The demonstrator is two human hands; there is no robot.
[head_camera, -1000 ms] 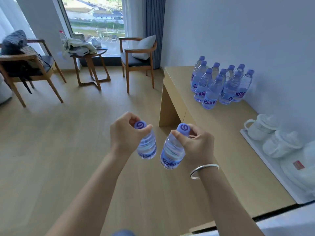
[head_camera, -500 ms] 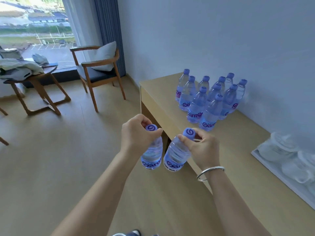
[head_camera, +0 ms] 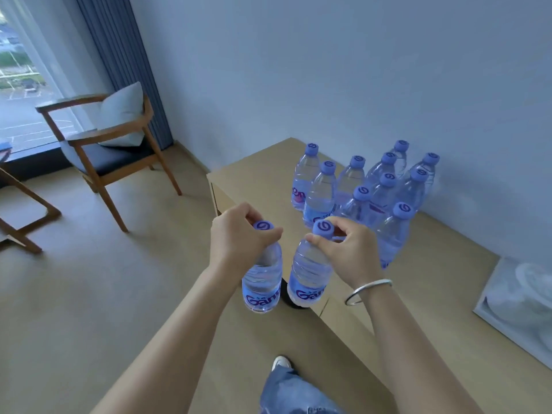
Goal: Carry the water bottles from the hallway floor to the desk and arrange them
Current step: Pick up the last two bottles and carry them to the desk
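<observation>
By the window at far left stands a wooden armchair (head_camera: 107, 150) with a pale cushion (head_camera: 122, 115). The left hand (head_camera: 239, 234) curls around the neck of one water bottle (head_camera: 263, 282), which hangs over the floor, its label reading "Gan" before turning away. The right hand (head_camera: 346, 249) pinches a second bottle (head_camera: 309, 279) below its swirl-marked cap, over the bench (head_camera: 433, 309) edge; further right a cluster of bottles (head_camera: 358, 189) stands upright on the bench, then a blurred white tray (head_camera: 519, 306), seemingly of crockery.
</observation>
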